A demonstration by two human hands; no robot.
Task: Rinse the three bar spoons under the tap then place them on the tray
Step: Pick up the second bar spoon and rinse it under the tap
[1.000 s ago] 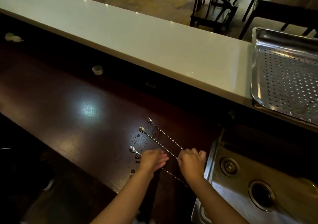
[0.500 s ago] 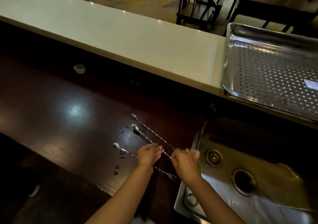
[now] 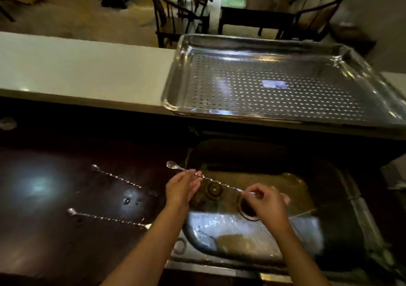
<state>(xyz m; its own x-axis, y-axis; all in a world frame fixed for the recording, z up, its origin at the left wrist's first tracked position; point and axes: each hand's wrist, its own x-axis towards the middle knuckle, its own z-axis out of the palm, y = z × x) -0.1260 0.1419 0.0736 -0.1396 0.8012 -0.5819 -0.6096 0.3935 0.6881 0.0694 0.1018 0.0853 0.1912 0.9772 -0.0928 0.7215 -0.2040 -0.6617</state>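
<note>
Bar spoon one (image 3: pixel 211 180) is lifted, held across the left part of the sink (image 3: pixel 329 198) by both hands, bowl end up-left past the sink's left rim, handle end running down-right. Left hand (image 3: pixel 182 187) reaches in from the lower left, forearm angled up-right, back of hand to camera; fingers fairly straight and together, fingertips touching the twisted shaft just behind the bowl. Whether the thumb closes under the shaft can't be told. Right hand (image 3: pixel 267 201) comes from the lower right, wrist bent slightly inward, thumb and forefinger curled and pinching the far handle end above the drain (image 3: pixel 247 206); remaining fingers loosely curled, a bit blurred.

Second bar spoon (image 3: pixel 116 177) lies flat on the dark wood counter (image 3: pixel 44 230), left of the hands, bowl pointing up-left. Third bar spoon (image 3: pixel 105 217) lies nearer the camera on the same counter, roughly parallel, its handle tip close to the left forearm but apart from it. Wet droplets sit on the wood between and around the two.

Perforated steel tray (image 3: pixel 175 83) sits on the pale upper bar top (image 3: pixel 77 70), behind the sink. Dark chairs (image 3: pixel 180 11) stand beyond the bar.
</note>
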